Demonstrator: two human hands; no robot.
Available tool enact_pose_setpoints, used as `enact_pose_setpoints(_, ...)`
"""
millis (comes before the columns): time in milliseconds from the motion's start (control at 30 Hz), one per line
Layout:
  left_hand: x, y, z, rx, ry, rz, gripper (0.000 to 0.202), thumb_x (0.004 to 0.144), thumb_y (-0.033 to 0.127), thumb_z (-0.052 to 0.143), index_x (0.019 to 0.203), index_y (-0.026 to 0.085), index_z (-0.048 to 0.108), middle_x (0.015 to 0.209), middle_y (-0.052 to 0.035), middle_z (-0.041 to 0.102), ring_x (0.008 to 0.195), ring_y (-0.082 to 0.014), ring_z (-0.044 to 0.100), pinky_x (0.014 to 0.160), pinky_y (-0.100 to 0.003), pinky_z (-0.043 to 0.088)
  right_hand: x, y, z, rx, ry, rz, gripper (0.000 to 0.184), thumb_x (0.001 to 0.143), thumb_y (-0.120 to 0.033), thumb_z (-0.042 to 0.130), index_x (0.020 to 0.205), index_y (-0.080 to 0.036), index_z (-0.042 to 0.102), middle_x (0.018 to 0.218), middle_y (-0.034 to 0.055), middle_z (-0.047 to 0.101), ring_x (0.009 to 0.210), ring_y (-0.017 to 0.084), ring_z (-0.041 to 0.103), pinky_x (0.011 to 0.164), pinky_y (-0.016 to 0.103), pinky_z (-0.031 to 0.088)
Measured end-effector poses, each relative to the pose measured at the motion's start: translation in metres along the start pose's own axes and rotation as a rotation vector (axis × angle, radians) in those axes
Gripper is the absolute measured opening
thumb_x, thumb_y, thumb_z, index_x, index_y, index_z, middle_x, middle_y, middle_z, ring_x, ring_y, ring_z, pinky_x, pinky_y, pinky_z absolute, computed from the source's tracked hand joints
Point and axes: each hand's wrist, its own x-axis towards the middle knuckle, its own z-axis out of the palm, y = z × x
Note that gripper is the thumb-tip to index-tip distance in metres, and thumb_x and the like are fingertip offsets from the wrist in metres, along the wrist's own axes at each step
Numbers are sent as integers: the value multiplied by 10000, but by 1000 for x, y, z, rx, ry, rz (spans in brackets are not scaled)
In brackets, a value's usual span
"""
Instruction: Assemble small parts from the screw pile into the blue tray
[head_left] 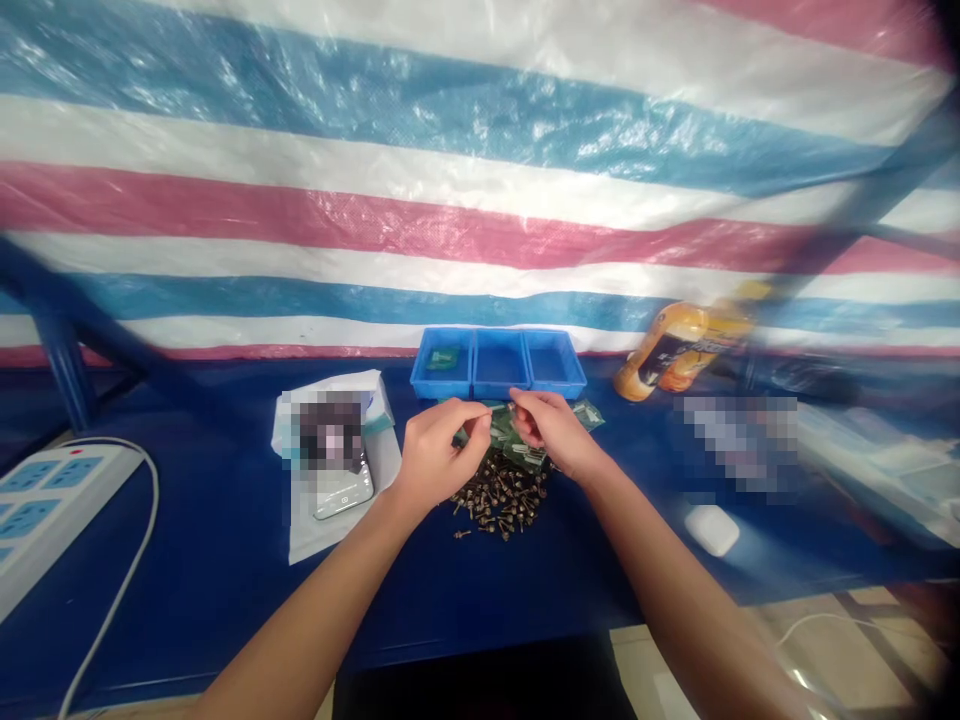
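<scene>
Hands (pixel 442 450) (pixel 553 432) flank green packets (pixel 507 428); label (pixel 670 349) on front bottle (pixel 649 360) is illegible.

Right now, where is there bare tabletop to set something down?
Bare blue table shows between the white cable and white paper, and on the near side of the metal pieces, between the forearms. Crowded: the middle, with fingers, green packets and metal pieces; the far right, with blurred items.

No legible txt or nos.

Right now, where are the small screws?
Below centre in the head view, the small screws lie piled on the blue table, right of the phone and nearer the camera than the green packets.
</scene>
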Motion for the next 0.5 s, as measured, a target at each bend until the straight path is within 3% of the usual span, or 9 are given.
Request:
enact_pose_setpoints(100, 0, 1, 0, 8, -16, -7, 110, 911, 203, 574, 883, 182, 679, 708, -4, 687, 616, -109, 615, 627, -225, 484, 0, -2, -1, 21, 100, -110, 359, 829, -553, 671, 900, -212, 582, 635, -54, 539, 432, 64, 399, 431, 223, 242)
enact_pose_setpoints(200, 0, 2, 0, 15, -23, -11, 98, 907, 195, 582, 884, 181, 676, 727, -2, 695, 631, -106, 622, 643, -222, 478, -1, -7, -5, -82, 132, -139, 476, 812, -536, 703, 1178, -274, 546, 719, -57, 592, 448, 69, 394, 442, 226, 255)
enact_pose_setpoints(367, 1, -1, -1, 38, -57, -52, 122, 924, 217, 566, 864, 186, 669, 737, 6, 691, 650, -104, 622, 672, -221, 467, -5, -12, -19, -519, 52, -210, 336, 882, -537, 611, 974, -218, 659, 652, -29, 546, 567, 118, 468, 547, 261, 361)
enact_pose_setpoints(500, 2, -4, -2, 114, -161, -168, 155, 943, 275, 542, 913, 205, 677, 824, -5, 702, 726, -124, 647, 653, -226, 455, -12, -12, -23, -1001, -88, -436, 375, 833, -513, 685, 1094, -244, 675, 952, 53, 643, 885, 224, 585, 796, 362, 467)
